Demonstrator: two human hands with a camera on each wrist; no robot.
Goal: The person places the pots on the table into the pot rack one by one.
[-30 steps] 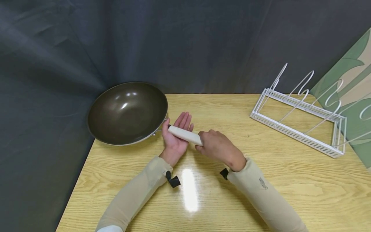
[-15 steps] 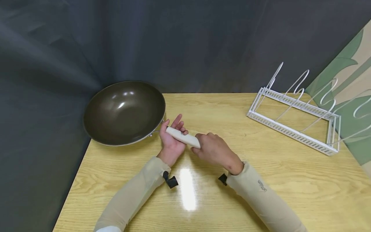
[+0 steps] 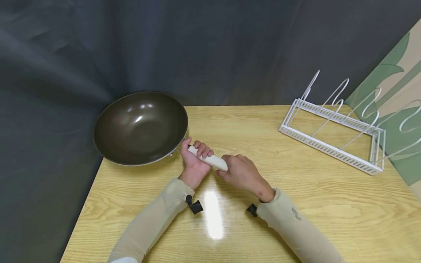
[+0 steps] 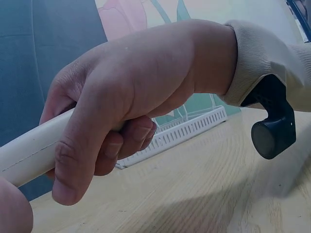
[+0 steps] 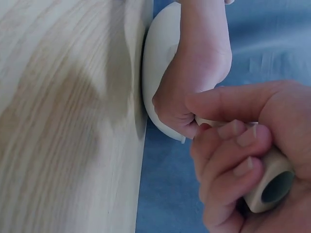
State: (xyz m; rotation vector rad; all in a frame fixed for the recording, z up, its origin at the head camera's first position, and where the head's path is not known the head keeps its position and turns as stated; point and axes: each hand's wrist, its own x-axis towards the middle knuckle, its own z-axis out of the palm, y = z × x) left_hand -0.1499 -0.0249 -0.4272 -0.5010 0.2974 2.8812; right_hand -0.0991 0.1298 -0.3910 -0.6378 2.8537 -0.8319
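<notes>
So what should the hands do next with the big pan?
Probably lift the pan a little: the left hand and right hand both grip its handle, and it hangs partly over the table edge.

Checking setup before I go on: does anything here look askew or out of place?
Yes: the wok hangs partly past the table edge at the far left corner. Both hands, left hand and right hand, grip its handle. The rack looks fine.

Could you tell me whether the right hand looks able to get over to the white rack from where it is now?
Probably yes: bare table lies between the right hand and the rack, but its fingers grip the pan handle.
</notes>
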